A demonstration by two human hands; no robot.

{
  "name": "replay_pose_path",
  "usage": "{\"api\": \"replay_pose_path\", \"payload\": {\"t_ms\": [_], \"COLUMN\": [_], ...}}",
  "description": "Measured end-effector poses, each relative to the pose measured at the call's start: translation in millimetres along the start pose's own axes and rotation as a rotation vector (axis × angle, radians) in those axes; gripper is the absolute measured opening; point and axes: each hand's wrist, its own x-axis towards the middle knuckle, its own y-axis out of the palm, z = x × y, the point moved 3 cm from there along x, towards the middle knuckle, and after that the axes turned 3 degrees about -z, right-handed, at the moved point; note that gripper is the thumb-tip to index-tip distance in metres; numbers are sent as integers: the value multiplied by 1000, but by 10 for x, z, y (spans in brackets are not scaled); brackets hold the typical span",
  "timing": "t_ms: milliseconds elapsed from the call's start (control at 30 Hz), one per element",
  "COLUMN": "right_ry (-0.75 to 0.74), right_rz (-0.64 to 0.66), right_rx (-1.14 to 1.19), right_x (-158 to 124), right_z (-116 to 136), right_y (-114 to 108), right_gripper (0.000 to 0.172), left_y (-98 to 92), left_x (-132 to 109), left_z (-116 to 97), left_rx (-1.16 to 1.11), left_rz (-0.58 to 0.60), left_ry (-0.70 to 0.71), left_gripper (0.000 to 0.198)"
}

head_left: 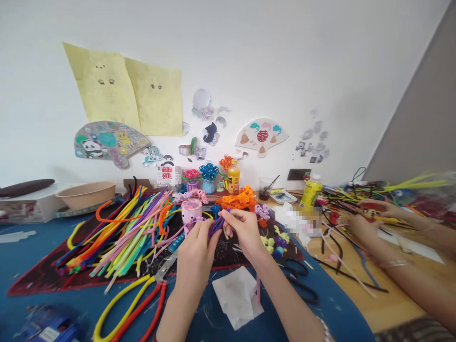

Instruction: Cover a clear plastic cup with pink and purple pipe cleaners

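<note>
My left hand (197,240) and my right hand (244,230) meet over the middle of the table. Between their fingertips they pinch purple pipe cleaners (215,226), partly hidden by the fingers. Just behind my left hand stands a pink pipe-cleaner pot (191,210). Orange pipe-cleaner pieces (242,199) lie heaped behind my right hand. Left of my hands spreads a large bundle of loose pipe cleaners (124,232) in many colours. Scissors with yellow and red handles (160,285) lie by my left forearm. A crumpled white paper (238,294) rests between my forearms.
A co-worker's hands (370,221) work at the right among black pipe cleaners (335,256). Black-handled scissors (302,289) lie beside my right forearm. Bottles (233,178) and pipe-cleaner flowers (209,173) stand along the wall. A beige basin (85,194) sits at the back left.
</note>
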Motion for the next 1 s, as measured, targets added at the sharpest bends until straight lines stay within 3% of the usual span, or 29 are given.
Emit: {"api": "replay_pose_path", "payload": {"t_ms": [167, 433, 1000], "right_ry": [24, 36, 33], "right_rz": [-19, -36, -73], "right_rx": [9, 7, 36], "right_x": [-12, -17, -33], "right_z": [-42, -60, -40], "right_y": [23, 15, 16], "right_gripper": [35, 34, 34], "left_y": [3, 34, 48], "left_x": [-42, -85, -94], "left_z": [0, -28, 5], "left_rx": [221, 402, 474], "left_rz": [-20, -23, -44], "left_ry": [207, 387, 438], "left_gripper": [21, 23, 26]}}
